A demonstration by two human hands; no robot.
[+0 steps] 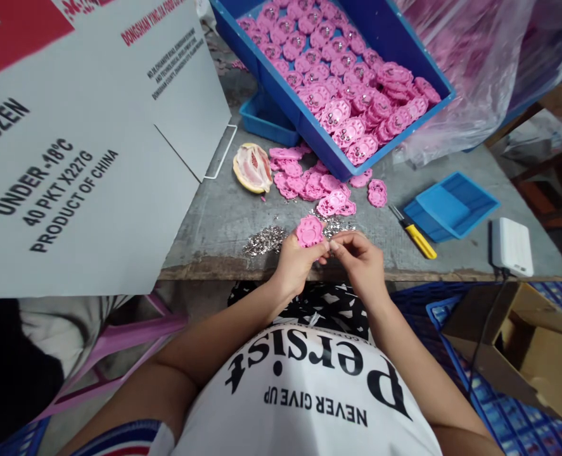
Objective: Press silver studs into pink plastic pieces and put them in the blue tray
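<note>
My left hand (pixel 296 261) grips a pink plastic piece (pixel 310 232) with a scalloped edge, just above the table's front edge. My right hand (pixel 358 254) is closed in a pinch at the lower right edge of that piece; whatever its fingertips hold is too small to make out. Small shiny metal parts (pixel 265 240) lie in a heap beside and behind my hands. Farther back, loose pink pieces (pixel 312 183) are piled on the table. A large blue tray (pixel 287 104) holds many similar pink pieces with metal bits set on them.
A large white carton (pixel 95 152) stands at left. Half a pomelo-like fruit (pixel 253 168) lies near the loose pieces. To the right are a yellow-handled screwdriver (pixel 421 240), small blue trays (pixel 452 206) and a white box with a cable (pixel 512 247). Below sits an open cardboard box (pixel 480 329).
</note>
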